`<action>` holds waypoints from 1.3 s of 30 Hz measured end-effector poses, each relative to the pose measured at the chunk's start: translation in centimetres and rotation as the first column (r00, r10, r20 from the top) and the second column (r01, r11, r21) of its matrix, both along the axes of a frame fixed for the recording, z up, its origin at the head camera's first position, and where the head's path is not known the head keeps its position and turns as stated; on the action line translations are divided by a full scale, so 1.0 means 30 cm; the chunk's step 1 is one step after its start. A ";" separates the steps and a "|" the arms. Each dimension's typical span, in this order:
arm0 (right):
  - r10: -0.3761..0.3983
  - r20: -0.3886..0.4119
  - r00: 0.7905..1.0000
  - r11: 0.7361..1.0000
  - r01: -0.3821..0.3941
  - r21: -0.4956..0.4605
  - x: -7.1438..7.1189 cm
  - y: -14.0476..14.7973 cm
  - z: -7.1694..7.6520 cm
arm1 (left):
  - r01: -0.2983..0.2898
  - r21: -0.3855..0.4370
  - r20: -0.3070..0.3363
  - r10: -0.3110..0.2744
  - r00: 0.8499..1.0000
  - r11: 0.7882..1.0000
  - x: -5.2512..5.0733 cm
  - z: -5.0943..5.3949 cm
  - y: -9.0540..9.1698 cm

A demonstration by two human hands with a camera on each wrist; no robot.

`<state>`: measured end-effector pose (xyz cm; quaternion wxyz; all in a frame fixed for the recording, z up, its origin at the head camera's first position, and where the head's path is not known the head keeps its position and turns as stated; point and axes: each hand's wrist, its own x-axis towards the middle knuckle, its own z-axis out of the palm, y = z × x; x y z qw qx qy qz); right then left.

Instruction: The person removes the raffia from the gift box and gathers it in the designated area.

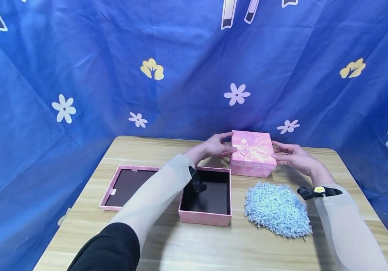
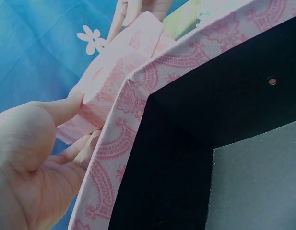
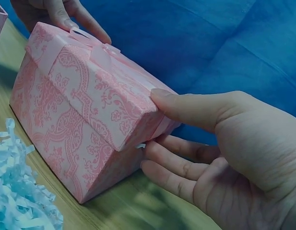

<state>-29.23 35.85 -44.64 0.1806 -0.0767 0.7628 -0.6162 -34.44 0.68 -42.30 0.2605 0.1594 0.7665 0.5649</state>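
A pink patterned gift box [image 1: 250, 162] with a bow on its lid stands near the table's back edge, lid seated on its base. From the left side my left hand [image 1: 218, 146] holds it, thumb at the lid's edge and fingers against the side. My right hand [image 1: 292, 158] grips the opposite side; in the right wrist view its thumb presses on the corner of the lid [image 3: 107, 103], with the fingers bent below against the side. The far ends of the left fingers are partly hidden in the left wrist view.
An open pink box [image 1: 204, 218] with a dark inside stands below my left forearm. Left of it lies an upturned lid [image 1: 131, 186], partly covered by the sleeve. A pile of blue shredded paper [image 1: 276, 209] lies in front of the gift box. Behind hangs a blue curtain [image 1: 187, 98].
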 end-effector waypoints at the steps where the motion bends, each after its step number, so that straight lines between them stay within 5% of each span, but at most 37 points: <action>1: 0.000 -0.003 1.000 1.000 0.000 0.004 0.002 -0.001 0.000 | -0.005 0.007 0.011 0.005 1.000 1.000 0.002 0.001 0.002; 15: 0.010 -0.057 0.998 0.999 -0.012 -0.030 0.009 -0.016 0.047 | -0.034 0.002 0.054 0.034 0.998 0.999 0.014 0.047 0.005; 26: -0.003 -0.102 0.995 0.998 -0.003 -0.059 0.033 -0.019 0.121 | -0.017 0.009 0.009 0.017 1.000 1.000 0.021 0.121 -0.005; 39: -0.040 -0.136 0.990 0.971 0.006 -0.237 0.071 -0.044 0.194 | -0.053 0.160 -0.040 0.060 0.997 0.986 0.052 0.181 -0.030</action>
